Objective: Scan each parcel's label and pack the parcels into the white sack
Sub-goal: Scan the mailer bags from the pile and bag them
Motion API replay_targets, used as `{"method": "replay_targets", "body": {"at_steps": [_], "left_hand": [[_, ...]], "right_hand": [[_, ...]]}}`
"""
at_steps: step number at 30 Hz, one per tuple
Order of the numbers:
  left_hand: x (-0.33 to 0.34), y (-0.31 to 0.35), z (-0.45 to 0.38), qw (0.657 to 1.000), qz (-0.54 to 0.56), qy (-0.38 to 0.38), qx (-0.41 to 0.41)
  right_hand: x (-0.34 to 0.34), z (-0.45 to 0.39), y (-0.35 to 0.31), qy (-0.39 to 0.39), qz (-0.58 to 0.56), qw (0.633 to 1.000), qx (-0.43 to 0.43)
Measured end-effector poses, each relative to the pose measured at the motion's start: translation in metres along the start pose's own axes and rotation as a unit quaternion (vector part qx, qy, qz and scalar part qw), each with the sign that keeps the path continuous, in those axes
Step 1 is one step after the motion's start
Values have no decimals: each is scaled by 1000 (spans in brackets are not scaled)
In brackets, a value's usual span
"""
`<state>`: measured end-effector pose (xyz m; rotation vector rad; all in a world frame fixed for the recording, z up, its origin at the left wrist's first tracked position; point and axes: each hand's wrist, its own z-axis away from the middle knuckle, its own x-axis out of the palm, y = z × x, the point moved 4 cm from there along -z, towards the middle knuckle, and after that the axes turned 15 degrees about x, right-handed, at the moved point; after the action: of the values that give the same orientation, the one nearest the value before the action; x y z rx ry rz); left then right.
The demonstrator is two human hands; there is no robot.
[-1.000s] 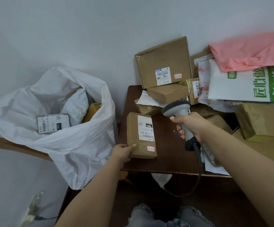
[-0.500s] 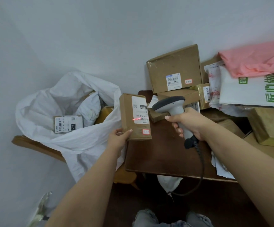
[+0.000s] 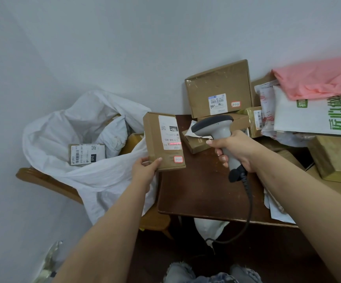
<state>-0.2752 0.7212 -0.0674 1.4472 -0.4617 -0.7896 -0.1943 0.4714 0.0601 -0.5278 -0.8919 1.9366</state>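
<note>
Nearest, bottom centre: knees in frayed jeans (image 3: 212, 274). Above them, a dark wooden table (image 3: 202, 193), black scanner cable (image 3: 247, 213) hanging over its near edge. Left hand (image 3: 145, 170) gripping the near left corner of a small cardboard parcel (image 3: 163, 141), thumb on the label face, parcel held upright above the table's left edge, beside the sack. Right hand (image 3: 239, 152) with fingers curled round the handle of a grey barcode scanner (image 3: 216, 129), head aimed left at the parcel; red scan line across the barcode on its white label (image 3: 170, 132). Left, white sack (image 3: 96, 176) open on a wooden chair (image 3: 43, 180), 1 labelled parcel (image 3: 88, 154) lying inside. Farther right, stacked cardboard boxes (image 3: 218, 86), a printed white bag (image 3: 316, 115), pink plastic mailer (image 3: 316, 78) on top.
</note>
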Motion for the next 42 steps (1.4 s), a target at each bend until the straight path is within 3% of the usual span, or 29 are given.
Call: {"method": "replay_targets", "body": {"at_steps": [21,24,28,31,34,42], "left_hand": [[-20,0,2,1000,0,4,3],[-32,10,0,998,58,7,15],[-63,39,-29,986,138,93,26],[-89,57,-57,982,82,171,6],[-92,69,-66,980,20,196,-20],[47,102,-61,997,-47,27,63]], "right_hand": [[16,-7,-8,-8,9,1000,8],[23,-10,-10,-12,13,1000,8],[27,-15,-13,-20,12,1000,7],[24,-17,-13,-17,3,1000,8],[14,-17,-10,-7,-8,1000,13],[-53,-8,-6,46,-79,996,5]]}}
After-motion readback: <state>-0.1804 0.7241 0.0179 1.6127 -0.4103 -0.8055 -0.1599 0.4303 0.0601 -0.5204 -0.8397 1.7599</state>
